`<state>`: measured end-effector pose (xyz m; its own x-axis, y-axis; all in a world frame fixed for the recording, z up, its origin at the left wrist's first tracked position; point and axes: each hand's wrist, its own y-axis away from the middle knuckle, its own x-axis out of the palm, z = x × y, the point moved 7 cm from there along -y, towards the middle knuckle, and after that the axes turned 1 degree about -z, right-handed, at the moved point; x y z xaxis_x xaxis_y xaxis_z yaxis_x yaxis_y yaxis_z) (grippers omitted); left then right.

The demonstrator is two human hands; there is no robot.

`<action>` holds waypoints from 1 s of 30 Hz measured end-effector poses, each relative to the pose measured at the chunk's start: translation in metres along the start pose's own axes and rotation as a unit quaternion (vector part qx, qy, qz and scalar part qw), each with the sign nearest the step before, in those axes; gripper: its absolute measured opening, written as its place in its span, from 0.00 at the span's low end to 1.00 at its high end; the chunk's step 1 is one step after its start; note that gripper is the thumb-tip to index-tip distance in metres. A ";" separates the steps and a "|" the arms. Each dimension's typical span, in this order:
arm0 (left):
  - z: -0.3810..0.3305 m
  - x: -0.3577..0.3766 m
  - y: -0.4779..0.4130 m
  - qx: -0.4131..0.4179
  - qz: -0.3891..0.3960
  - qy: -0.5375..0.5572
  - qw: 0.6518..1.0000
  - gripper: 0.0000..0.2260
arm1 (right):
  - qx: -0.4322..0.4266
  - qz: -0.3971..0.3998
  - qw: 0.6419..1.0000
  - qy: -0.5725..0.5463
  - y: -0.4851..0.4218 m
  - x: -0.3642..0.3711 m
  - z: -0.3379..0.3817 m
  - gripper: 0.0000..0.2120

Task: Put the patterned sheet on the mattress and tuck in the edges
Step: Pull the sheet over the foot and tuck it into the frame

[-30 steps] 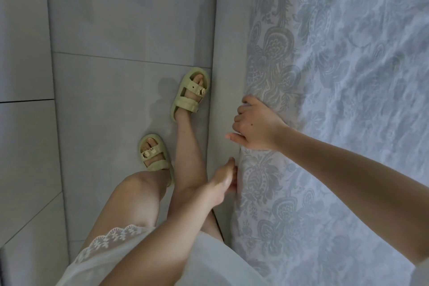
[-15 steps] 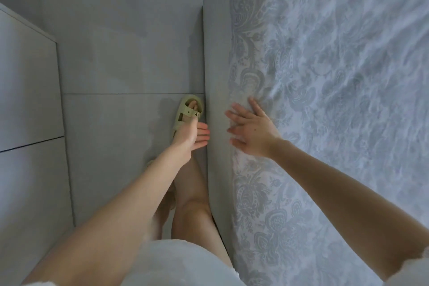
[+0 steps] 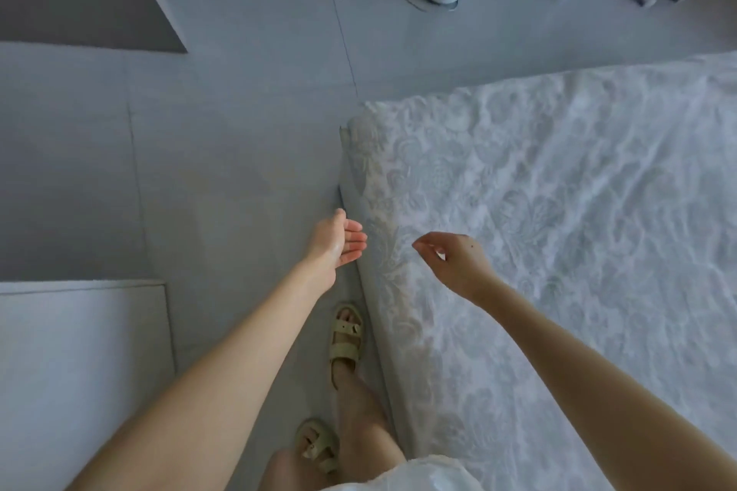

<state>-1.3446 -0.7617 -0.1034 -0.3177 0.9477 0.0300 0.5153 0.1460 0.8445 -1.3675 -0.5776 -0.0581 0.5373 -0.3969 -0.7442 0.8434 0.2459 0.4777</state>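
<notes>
Head view. The patterned sheet (image 3: 558, 235) lies spread over the mattress (image 3: 369, 291), covering its whole visible top. It drapes over the left long edge and the far corner (image 3: 359, 124).

Progress, as a judgement: the spreading step appears complete. Along the near stretch of the left side, beside the person's sandals (image 3: 346, 343), the sheet edge runs straight and close to the mattress side, which suggests that this stretch is tucked. At the far corner the fabric looks bunched and slightly loose, so that corner and the far end edge probably remain to be tucked. The right side of the bed is out of frame; its condition cannot be told.

Orientation: the sheet lies flat, pattern side up. Its visible long edge runs from the near bottom of the frame away from the person to the far corner. The end edge then turns off to the right.

Left hand (image 3: 337, 241): open, palm turned toward the mattress side, fingers extended and together, just beside the draped edge. It holds nothing.

Right hand (image 3: 454, 257): hovering over the sheet top near the left edge, fingers loosely curled, thumb and forefinger close together. No fabric is visibly gripped.
</notes>
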 end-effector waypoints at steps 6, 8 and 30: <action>-0.130 0.001 -0.011 0.039 -0.004 -0.010 0.999 0.19 | 0.082 -0.039 0.990 -0.108 -0.061 -0.074 0.020 0.12; -0.167 -0.001 -0.021 0.043 -0.002 -0.015 0.999 0.19 | 0.102 -0.050 0.985 -0.129 -0.083 -0.094 0.028 0.11; -0.501 0.179 -0.191 0.030 0.204 -0.317 0.926 0.12 | 0.417 -0.248 0.821 -0.301 -0.273 -0.270 -0.021 0.17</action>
<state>-1.8983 -0.7625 0.0089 0.4344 0.9007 0.0043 0.5382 -0.2634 0.8006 -1.7421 -0.5192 0.0028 -0.1841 -0.6925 -0.6975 0.5255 -0.6690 0.5256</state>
